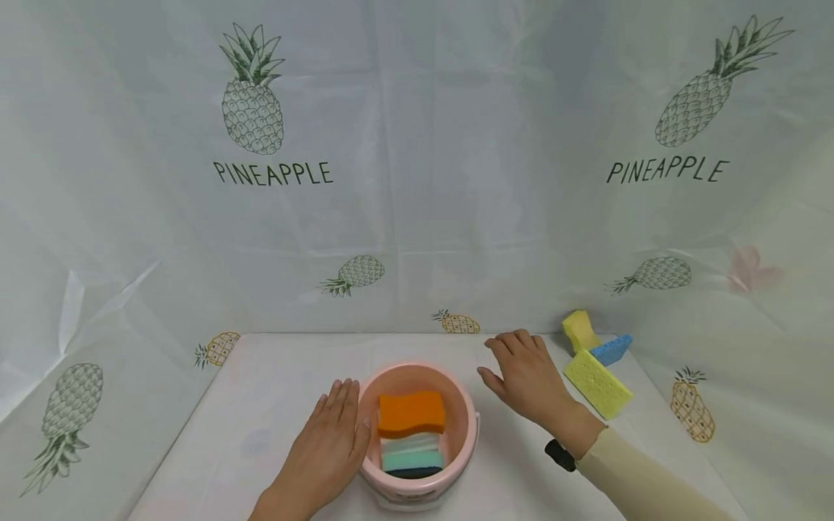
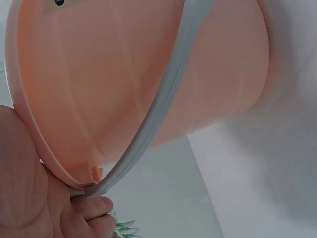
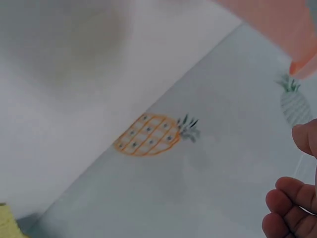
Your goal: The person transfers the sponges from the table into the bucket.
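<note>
A pink bucket stands at the front middle of the table. Inside it lie a wavy orange sponge, a whitish piece and a mint-green sponge with a dark underside. My left hand rests against the bucket's left rim with straight fingers. In the left wrist view its fingers lie by the end of the grey handle. My right hand hovers to the right of the bucket, fingers loosely bent, holding nothing.
A flat yellow-green sponge, a blue sponge and a yellow sponge lie grouped at the table's far right, beyond my right hand. A pineapple-print sheet hangs behind the table and along its sides.
</note>
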`<state>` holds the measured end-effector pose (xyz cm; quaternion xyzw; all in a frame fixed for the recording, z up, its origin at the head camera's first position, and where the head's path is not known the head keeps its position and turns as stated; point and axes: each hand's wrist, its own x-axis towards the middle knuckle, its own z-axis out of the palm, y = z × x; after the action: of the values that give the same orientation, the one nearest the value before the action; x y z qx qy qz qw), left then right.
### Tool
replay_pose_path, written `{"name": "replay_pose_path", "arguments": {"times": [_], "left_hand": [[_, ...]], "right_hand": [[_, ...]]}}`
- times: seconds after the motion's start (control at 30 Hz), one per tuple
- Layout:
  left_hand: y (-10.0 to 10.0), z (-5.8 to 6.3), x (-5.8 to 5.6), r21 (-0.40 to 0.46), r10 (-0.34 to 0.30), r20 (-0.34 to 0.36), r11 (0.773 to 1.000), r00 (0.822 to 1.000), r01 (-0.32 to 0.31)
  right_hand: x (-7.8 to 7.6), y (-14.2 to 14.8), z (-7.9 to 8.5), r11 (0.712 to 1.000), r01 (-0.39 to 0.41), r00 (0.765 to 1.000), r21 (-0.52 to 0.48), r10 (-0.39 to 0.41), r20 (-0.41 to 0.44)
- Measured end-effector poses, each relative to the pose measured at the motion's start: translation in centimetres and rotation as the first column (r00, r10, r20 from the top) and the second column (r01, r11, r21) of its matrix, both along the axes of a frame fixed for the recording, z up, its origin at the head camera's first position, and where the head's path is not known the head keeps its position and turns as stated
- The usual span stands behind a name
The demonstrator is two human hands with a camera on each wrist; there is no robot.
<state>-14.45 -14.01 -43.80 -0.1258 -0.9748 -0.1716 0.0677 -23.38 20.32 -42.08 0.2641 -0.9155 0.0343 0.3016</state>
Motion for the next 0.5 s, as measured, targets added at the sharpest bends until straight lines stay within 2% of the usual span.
{"name": "replay_pose_path", "arguments": {"times": [0.17,0.37,0.5], "left_hand": [[0.0,0.1,0.1,0.003,0.002,0.002,1.000,1.000,-0.002],[-0.1,0.1,0.1,0.000,0.000,-0.006,1.000,1.000,0.000],[-0.1,-0.1,0.0,-0.002,-0.003,-0.015,1.000,1.000,0.003]], "right_hand": [[-0.9,2.8,-0.6,0.998,0.061,0.997,0.001,-0.061,-0.038],[-1.7,6.3,-1.3,0.997,0.078,0.992,-0.003,-0.078,-0.101],[-2.0,8.6,-1.9,0.994,0.106,0.989,-0.001,-0.106,-0.107]]}}
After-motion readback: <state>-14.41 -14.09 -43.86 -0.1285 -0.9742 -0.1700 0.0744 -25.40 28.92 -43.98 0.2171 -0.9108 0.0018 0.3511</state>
